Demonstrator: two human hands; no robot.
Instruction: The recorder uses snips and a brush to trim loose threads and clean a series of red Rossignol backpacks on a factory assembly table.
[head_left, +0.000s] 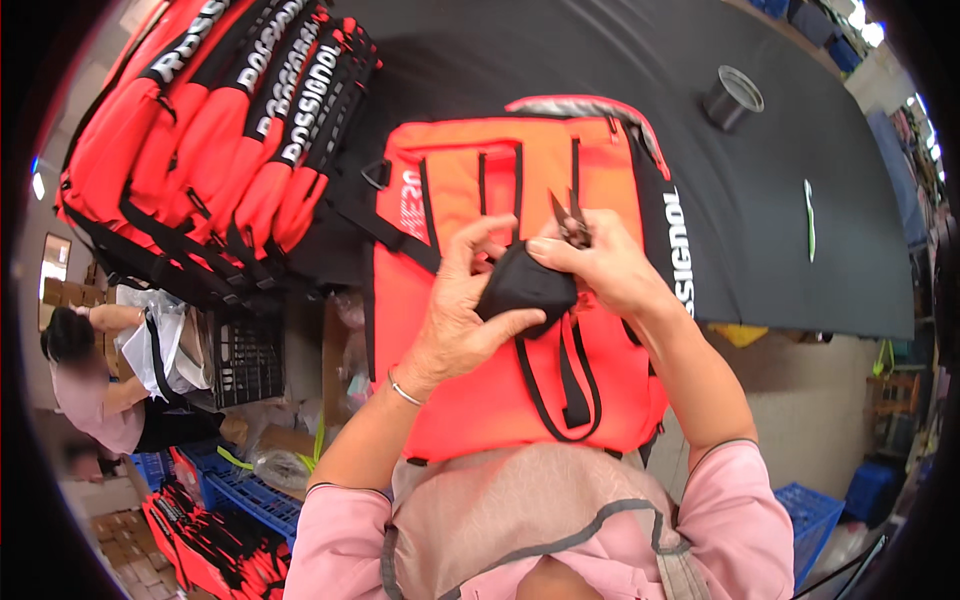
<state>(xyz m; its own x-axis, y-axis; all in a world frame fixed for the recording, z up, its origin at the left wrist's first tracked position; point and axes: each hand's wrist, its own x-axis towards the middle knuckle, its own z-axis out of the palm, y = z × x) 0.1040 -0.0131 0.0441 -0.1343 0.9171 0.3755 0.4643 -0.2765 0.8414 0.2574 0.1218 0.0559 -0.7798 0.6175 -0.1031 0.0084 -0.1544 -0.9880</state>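
Note:
A bright red-orange backpack point(455, 405) lies on the black table in front of me, its shoulder straps facing up. Over its middle, my left hand point(452, 315) grips a folded piece of black fabric point(525, 290) from the left side. Dark thread snips point(569, 222) sit in my right hand point(615, 262), blades pointing away from me. The thumb of that hand also presses on the upper edge of the black fabric. Below the fabric, a black webbing strap point(575, 400) hangs in a loop across the backpack. Whether the fabric is attached to the backpack is hidden by my hands.
Several similar red and black backpacks point(215, 150) stand stacked at the table's far left. To the right on the table point(790, 180) are a dark cup point(735, 97) and a thin white-green tool point(810, 222). Another person point(95, 380) sits at left, near blue crates point(250, 490).

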